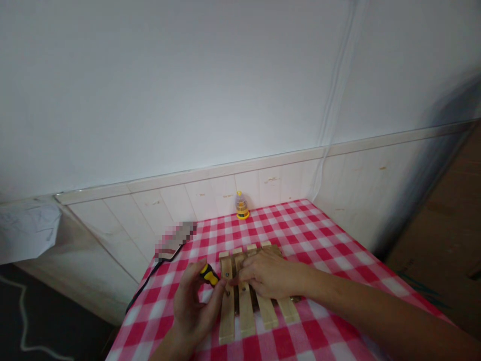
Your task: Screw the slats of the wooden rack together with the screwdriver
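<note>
Working with two bare hands over a red-and-white checked tablecloth (319,240), gripping a yellow-and-black screwdriver (210,275) in the left hand (190,306), with thumb and fingers closed on the handle just beside the leftmost slat of a small wooden slatted frame (226,321). Laid flat near the front of the cloth, built of four pale slats set side by side, with narrow gaps between, across darker brown wood. Dotted along the two left slats with dark screw heads (227,275). Reaching in from the right, resting the right hand (270,276) palm-down across the middle of the slats, with fingers bent and partly hidden; cannot tell whether pinching anything there. Seen farther back, standing upright near the cloth's rear edge, a cone-shaped case (242,206) with a yellow base and tip. Lying at the left edge, a flat object (176,241) blurred by pixelation, beside a dark strap (145,286) trailing over the side. Visible behind, pale wall panelling (195,198), with a white cable (319,180) running down at right and a creased sheet of paper (30,230) at far left.
</note>
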`<control>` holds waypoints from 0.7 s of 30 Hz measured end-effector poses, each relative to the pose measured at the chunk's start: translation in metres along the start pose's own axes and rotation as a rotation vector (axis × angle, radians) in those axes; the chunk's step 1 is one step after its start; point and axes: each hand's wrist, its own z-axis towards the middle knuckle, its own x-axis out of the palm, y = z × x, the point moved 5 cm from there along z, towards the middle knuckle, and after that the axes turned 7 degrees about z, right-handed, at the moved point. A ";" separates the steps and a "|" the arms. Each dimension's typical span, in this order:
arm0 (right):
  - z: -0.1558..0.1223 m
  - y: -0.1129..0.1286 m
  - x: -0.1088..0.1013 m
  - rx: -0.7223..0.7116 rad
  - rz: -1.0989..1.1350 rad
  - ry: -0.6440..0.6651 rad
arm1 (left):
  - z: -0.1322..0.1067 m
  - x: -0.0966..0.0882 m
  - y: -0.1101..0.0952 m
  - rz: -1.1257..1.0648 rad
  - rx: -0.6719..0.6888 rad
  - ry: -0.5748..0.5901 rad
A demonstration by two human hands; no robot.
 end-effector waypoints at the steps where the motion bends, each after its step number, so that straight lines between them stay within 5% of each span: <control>1: 0.000 0.000 0.000 0.002 0.000 0.001 | 0.000 0.000 0.000 -0.003 0.012 0.007; 21: -0.002 0.004 -0.004 0.029 -0.042 0.024 | -0.006 -0.001 0.009 -0.083 -0.133 0.166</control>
